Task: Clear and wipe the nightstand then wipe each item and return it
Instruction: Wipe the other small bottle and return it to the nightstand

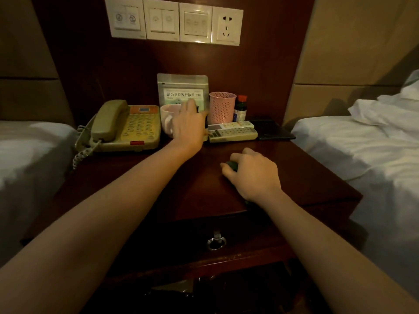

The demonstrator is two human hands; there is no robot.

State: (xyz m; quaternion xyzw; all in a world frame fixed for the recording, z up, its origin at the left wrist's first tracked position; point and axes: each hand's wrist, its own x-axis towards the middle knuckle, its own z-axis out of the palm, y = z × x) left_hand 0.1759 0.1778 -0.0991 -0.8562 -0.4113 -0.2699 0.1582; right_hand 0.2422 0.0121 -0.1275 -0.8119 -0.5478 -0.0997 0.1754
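The dark wooden nightstand [158, 184] carries a beige telephone [127, 128], a pink mug [169, 118], a tea pouch [182, 89], a pink mesh cup [221, 107], a red-capped bottle [240, 107], two remote controls [232, 131] and a dark flat wallet [272, 130]. My left hand [189, 125] reaches over the mug toward the pouch, fingers extended, hiding a small dark item behind it. On the front right of the top, my right hand [251, 173] grips a dark green cloth [232, 165], most of it hidden under the palm.
White-sheeted beds flank the nightstand on the left [29, 159] and right [362, 155]. A panel of switches and a socket [174, 21] sits on the wall above. Below the top is a drawer with a ring pull [216, 242].
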